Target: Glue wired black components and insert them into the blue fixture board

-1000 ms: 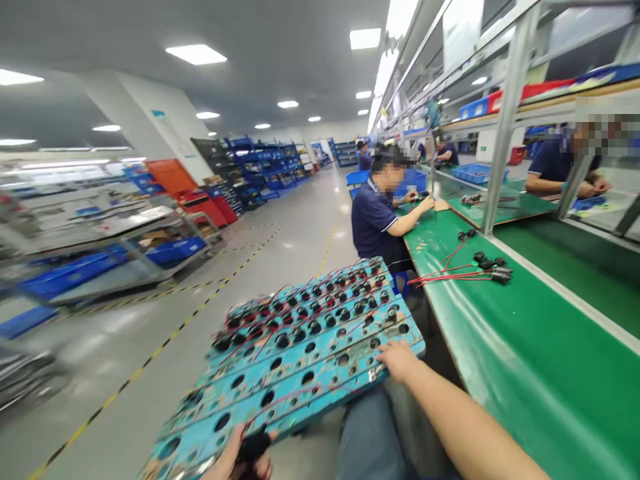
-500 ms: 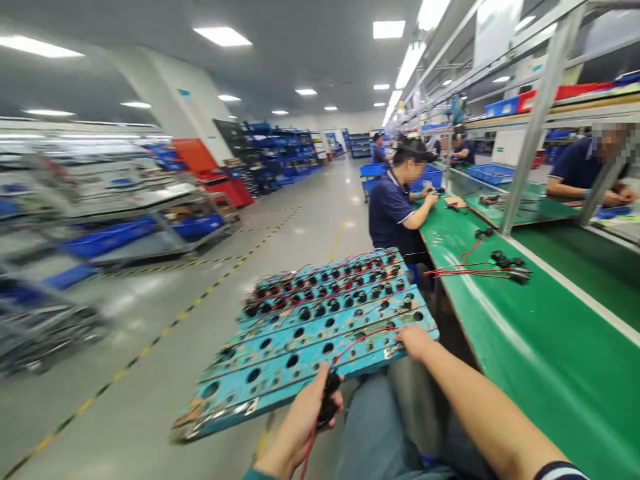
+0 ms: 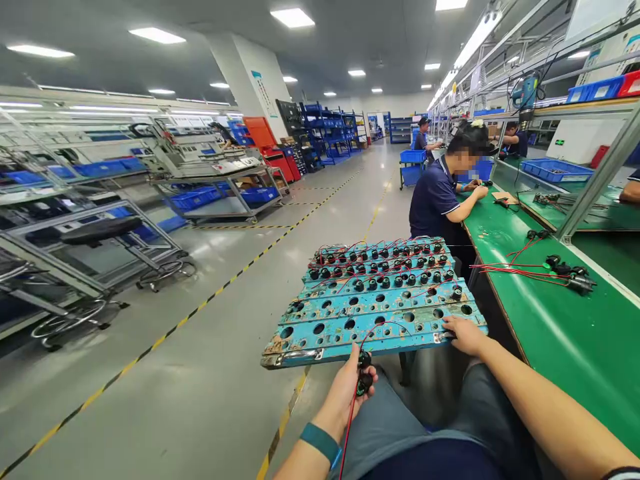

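Note:
My left hand (image 3: 349, 385) is closed around black round parts (image 3: 365, 383) with red wires, just below the front edge of a worn blue board (image 3: 330, 343). The board has rows of holes; black cylindrical parts (image 3: 373, 285) with red wires fill its farther rows, while the nearest rows show mostly bare holes. At the board's front right corner rests my right hand (image 3: 466, 335), its fingers on the edge near a metal latch. Whether those fingers grip the board is hard to tell. A red wire arcs over the board above my left hand.
Right of the board runs a green bench (image 3: 545, 320) carrying black parts with red wires (image 3: 570, 273). A seated person (image 3: 435, 200) works beyond the board. Metal racks and a stool (image 3: 103, 230) stand left; a metal post rises from the bench.
The view has swung left, so the board and bench appear farther right and sharper. My left hand still holds the black parts; my right hand remains at the board's corner.

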A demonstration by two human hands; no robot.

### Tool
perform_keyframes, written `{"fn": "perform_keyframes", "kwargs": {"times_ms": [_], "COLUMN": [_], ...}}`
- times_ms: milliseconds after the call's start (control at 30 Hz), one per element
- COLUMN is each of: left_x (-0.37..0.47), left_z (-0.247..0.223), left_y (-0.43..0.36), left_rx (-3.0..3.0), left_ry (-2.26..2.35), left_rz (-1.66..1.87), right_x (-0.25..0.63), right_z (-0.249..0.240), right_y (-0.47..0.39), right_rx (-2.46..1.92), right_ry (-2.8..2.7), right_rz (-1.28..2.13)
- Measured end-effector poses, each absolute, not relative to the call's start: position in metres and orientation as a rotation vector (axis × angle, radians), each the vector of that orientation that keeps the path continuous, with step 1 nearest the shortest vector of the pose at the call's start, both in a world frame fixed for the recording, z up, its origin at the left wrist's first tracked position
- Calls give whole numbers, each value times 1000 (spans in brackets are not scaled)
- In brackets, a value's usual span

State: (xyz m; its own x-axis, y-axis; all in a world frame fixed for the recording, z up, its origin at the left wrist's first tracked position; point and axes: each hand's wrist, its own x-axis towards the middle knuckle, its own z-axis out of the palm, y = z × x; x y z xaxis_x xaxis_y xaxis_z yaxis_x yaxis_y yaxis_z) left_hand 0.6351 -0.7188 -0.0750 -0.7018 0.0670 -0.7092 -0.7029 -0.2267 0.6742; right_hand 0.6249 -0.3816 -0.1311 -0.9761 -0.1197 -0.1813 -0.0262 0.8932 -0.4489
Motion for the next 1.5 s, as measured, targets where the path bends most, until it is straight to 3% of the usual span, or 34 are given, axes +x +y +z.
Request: {"fn": "perform_keyframes", "kwargs": {"times_ms": [167,367,533,900,1033,1133,1333,1500], "left_x": [626,613,601,576,522,460,337,288], "left_z": [-71,-63,-62,-81,-79,-77,-108,-147], "left_y": [-730,-734,-739,-786,-846,-870,-855,-840], "left_rx": [-759,-695,-723,-752,-566,-150,93,130], "left_ry": [1393,1270,1330,1846,2532,2978,2921,2742], "left_rz": [2031,2086,2162,2079,1887,1478,1259,1178], "right_x": [635,613,576,501,453,416,357,333], "right_z": [-99,-49,-34,-41,-40,-51,-98,-137], "right_y": [-442,-557,-591,-635,-653,-656,-649,-647], "right_rx": [-158,-634,-699,-1002,-1142,-1118,-875,-721], "right_ry": [2941,2760,2636,2532,2498,2542,2727,2808], "right_rz": [-823,-1173,-1265,-1134,-1131,-1146,-1082,-866]}}
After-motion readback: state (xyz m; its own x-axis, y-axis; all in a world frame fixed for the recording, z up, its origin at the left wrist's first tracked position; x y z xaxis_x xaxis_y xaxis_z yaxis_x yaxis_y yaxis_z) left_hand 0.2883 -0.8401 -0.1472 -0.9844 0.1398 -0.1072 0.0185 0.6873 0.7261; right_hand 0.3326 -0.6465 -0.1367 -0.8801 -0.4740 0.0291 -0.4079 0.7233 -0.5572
